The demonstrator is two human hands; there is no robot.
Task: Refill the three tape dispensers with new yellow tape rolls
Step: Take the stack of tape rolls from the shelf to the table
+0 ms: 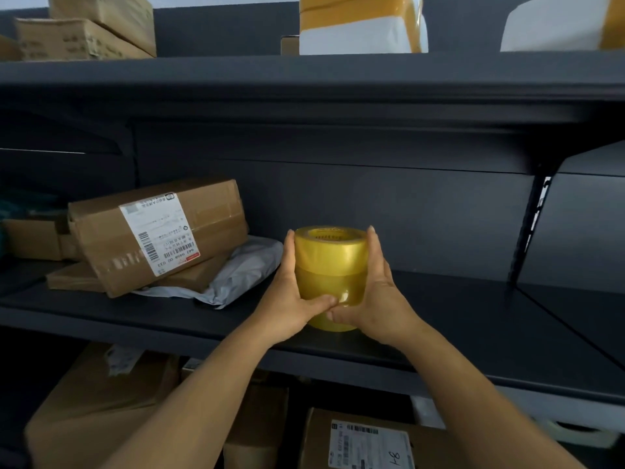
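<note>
Left hand [287,299], right hand [378,299] — gripping tape stack [330,265]

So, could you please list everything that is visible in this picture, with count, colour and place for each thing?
yellow tape rolls: stack, exact count unclear, yellow, on the middle shelf, held between both hands
labelled box: one, brown with white label, middle shelf, left, lying tilted on other parcels
grey mailer bag: one, grey, under the labelled box
shelf: dark grey, several levels
upper boxes: at least two, brown, top shelf, left
white parcels: two, white with yellow tape, top shelf, right
lower boxes: several, brown, bottom level
left hand: one, grips the stack's left side
right hand: one, grips the stack's right side
</note>
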